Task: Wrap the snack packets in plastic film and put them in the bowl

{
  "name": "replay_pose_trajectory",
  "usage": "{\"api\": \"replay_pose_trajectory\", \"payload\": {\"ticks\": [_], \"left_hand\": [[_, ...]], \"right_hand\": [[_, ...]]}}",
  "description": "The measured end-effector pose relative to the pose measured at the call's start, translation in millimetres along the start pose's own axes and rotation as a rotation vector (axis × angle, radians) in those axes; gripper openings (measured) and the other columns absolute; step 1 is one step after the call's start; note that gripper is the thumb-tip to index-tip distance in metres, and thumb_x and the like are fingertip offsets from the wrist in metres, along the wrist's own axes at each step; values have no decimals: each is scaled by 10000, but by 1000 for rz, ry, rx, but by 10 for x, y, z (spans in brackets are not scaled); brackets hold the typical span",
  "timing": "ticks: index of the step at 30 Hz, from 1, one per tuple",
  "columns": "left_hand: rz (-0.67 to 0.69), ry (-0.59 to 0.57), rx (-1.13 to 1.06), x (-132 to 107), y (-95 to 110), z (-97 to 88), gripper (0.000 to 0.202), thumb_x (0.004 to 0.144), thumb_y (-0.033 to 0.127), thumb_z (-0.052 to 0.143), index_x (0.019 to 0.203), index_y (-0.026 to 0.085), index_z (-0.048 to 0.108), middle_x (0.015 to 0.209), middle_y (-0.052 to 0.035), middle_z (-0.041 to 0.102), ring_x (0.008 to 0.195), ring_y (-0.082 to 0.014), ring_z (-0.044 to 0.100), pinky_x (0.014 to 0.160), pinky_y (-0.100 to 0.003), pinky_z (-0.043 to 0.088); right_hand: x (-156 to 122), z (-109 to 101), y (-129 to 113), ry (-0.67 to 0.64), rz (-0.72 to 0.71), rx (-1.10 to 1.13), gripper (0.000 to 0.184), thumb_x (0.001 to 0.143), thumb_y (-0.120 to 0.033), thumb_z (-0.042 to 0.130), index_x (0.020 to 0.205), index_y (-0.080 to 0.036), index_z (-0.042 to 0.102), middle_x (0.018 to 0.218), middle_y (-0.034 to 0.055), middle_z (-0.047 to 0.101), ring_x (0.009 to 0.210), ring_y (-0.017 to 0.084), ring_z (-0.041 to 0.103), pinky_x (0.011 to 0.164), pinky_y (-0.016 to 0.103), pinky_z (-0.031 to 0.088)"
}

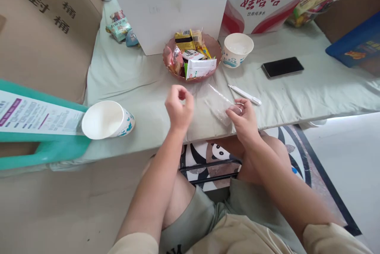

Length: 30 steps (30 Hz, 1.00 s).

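My left hand [179,107] is raised over the front of the cloth-covered surface, thumb and fingers curled together in a pinch. Whatever may be between those fingertips is too small to name. Between my hands lies a clear plastic bag [218,101], flat on the cloth. Its right edge runs to my right hand [244,119], whose thumb and fingers are closed on it. A small shiny rounded patch shows among these fingers, and I cannot make out what it is. Just beyond my right hand rests a slim white pen-like tool [245,94].
Behind my hands stand a pink bowl [219,54] of wrapped snacks and a paper cup [236,54]. A black phone [282,67] lies to the right. Another paper cup [126,123] tilts at left by a green stool [68,149]. White cartons [178,4] line the back.
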<state>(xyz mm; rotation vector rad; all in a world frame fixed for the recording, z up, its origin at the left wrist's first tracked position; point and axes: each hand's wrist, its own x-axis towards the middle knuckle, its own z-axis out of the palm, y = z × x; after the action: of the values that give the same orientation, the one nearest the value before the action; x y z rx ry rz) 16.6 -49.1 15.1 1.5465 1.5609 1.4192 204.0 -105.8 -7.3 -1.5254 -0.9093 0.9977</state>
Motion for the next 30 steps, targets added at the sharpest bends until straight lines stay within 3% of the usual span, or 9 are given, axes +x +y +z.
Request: {"api": "replay_pose_trajectory", "payload": {"ticks": [3, 6, 9, 15, 19, 23, 26, 28, 30], "left_hand": [[98, -381, -105, -78, 98, 68, 155, 862, 289, 632, 1000, 218, 629, 1133, -78, 703, 1121, -226, 619, 1032, -343, 455], [-113, -730, -313, -47, 87, 156, 330, 885, 389, 638, 1154, 199, 661, 1293, -99, 690, 1233, -249, 609, 1056, -356, 453], [-270, -897, -561, 9, 49, 217, 462, 820, 409, 737, 1212, 176, 669, 1250, -108, 710, 1169, -239, 647, 998, -330, 486], [-411, -795, -673, -4, 98, 224, 330, 754, 339, 769, 1039, 182, 716, 986, -40, 705, 874, -145, 637, 817, -263, 498], [-399, -703, -700, 89, 131, 176, 378, 723, 277, 756, 1088, 224, 679, 896, 13, 623, 845, -113, 593, 805, -234, 477], [-414, -547, -696, 294, 131, 158, 244, 753, 294, 676, 985, 224, 656, 852, 32, 582, 822, -102, 596, 812, -240, 480], [-408, -526, -713, 410, 112, 178, 149, 747, 317, 655, 846, 206, 659, 782, 34, 583, 730, -94, 578, 752, -242, 480], [-387, -503, -691, 447, 93, 190, 131, 723, 321, 657, 763, 197, 656, 719, 34, 569, 682, -94, 549, 709, -242, 464], [-375, -465, -651, 456, 73, 185, 133, 701, 326, 658, 717, 194, 652, 699, 29, 564, 660, -96, 526, 686, -251, 452]], "right_hand": [[-51, 49, -41, -61, -37, 38, 249, 777, -380, 678, 798, -242, 471, 871, 5, 589, 763, 150, 565, 693, 288, 452], [-74, 113, -85, -150, -58, 192, 291, 798, -422, 658, 808, -251, 422, 835, -9, 574, 753, 152, 569, 712, 292, 466], [-58, 157, -147, -224, -15, 303, 350, 776, -479, 684, 836, -260, 418, 761, -25, 537, 699, 155, 546, 691, 304, 470], [36, 69, -261, -89, -198, 22, 374, 685, -394, 808, 943, -258, 574, 1024, 28, 647, 980, 201, 607, 839, 331, 492], [230, -118, -381, -255, -178, -159, 275, 752, -449, 745, 783, -231, 580, 736, -5, 604, 678, 157, 538, 627, 294, 431], [807, -347, -810, 56, -368, -385, 185, 784, -295, 680, 738, -228, 513, 636, -37, 502, 598, 122, 426, 572, 266, 346], [1404, -333, -1241, 253, -566, -678, 148, 792, -143, 608, 746, -211, 484, 707, -18, 517, 663, 105, 412, 656, 285, 369], [1770, -212, -1435, 221, -582, -901, 44, 825, -139, 582, 816, -169, 550, 815, 31, 603, 761, 113, 478, 743, 306, 389], [2078, -64, -1512, 75, -457, -1092, 49, 820, -124, 596, 867, -130, 604, 934, 87, 668, 908, 149, 555, 839, 331, 403]]}}
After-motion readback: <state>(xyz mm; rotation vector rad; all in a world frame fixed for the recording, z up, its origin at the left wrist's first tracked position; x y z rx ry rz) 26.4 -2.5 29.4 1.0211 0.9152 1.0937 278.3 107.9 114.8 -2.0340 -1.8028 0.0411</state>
